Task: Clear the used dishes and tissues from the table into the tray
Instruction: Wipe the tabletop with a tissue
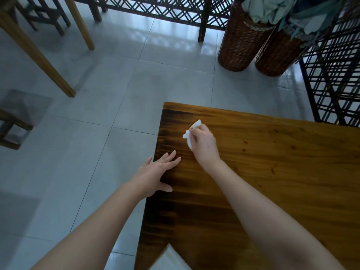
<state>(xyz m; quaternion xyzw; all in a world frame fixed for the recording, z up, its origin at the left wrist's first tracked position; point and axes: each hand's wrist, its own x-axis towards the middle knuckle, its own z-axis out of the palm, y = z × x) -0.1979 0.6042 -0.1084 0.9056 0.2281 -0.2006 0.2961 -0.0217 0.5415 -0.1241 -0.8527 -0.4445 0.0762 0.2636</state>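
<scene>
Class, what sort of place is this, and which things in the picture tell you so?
Probably a restaurant or cafe dining room: a wooden table, a second table with stools on a tiled floor, and lattice screens.

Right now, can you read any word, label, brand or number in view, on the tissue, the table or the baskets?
No readable text anywhere in view.
tissue, held by the right hand: plain white, no print.
table: bare wood grain, no label.
wicker baskets and lattice screen: no sign or tag visible.
white object at the bottom edge: too blurred to tell.
</scene>
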